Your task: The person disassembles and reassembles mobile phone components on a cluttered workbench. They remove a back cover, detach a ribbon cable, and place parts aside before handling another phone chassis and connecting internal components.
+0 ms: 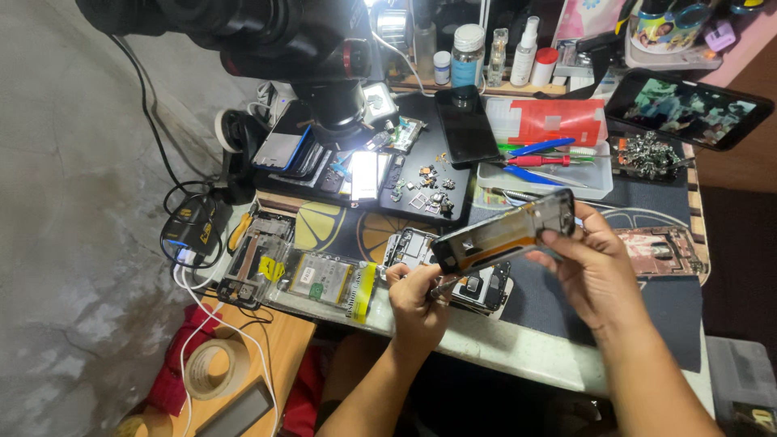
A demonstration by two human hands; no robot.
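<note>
My right hand holds a phone frame with its screen tilted above the bench, gripping its right end. My left hand is closed around a thin metal tool whose tip points toward the lower edge of that phone. Under both hands lies an opened phone body with its inner parts showing, on a dark work mat.
A microscope stands at the back left over a lit board. Small parts are scattered on a black mat. A white tray holds coloured tools. Another opened phone, a tape roll, bottles and cables surround the area.
</note>
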